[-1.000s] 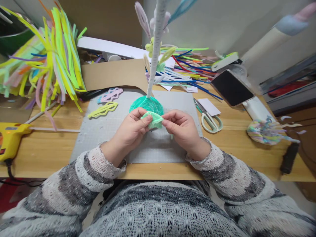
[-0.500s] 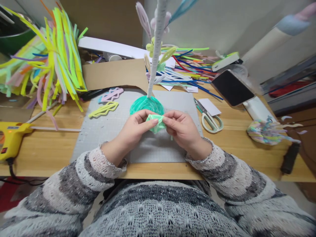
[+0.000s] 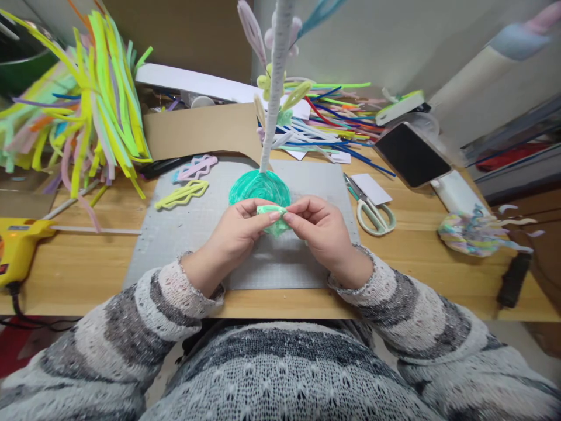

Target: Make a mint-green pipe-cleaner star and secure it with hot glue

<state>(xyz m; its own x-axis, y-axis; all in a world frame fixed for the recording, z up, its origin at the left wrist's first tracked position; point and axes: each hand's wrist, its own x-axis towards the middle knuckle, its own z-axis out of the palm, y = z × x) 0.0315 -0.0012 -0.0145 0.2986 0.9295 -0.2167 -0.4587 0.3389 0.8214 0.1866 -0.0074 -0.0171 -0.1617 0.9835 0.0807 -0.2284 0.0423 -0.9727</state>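
Note:
Between my two hands is a small light-green pipe cleaner piece [image 3: 277,224], its exact shape partly covered by my fingers. My left hand [image 3: 240,230] pinches its left side with thumb and forefinger. From the right, my right hand [image 3: 322,230] pinches its other edge. Just beyond my fingers lies a round, coiled green base [image 3: 258,186] on the grey cutting mat [image 3: 193,234]. A white wrapped stem [image 3: 274,99] rises from that base, with pastel pipe cleaner loops around it.
Yellow and pink zigzag pipe cleaner shapes [image 3: 183,194] lie on the mat's left. Scissors [image 3: 372,213] and a phone [image 3: 412,155] are at right. A yellow glue gun [image 3: 21,242] sits left, below a pipe cleaner bundle [image 3: 100,99]. Loose pipe cleaners [image 3: 337,123] lie behind.
The light-green piece has been tilted or folded, so its upper edge now shows as a narrow band. My right fingers have shifted slightly left along it.

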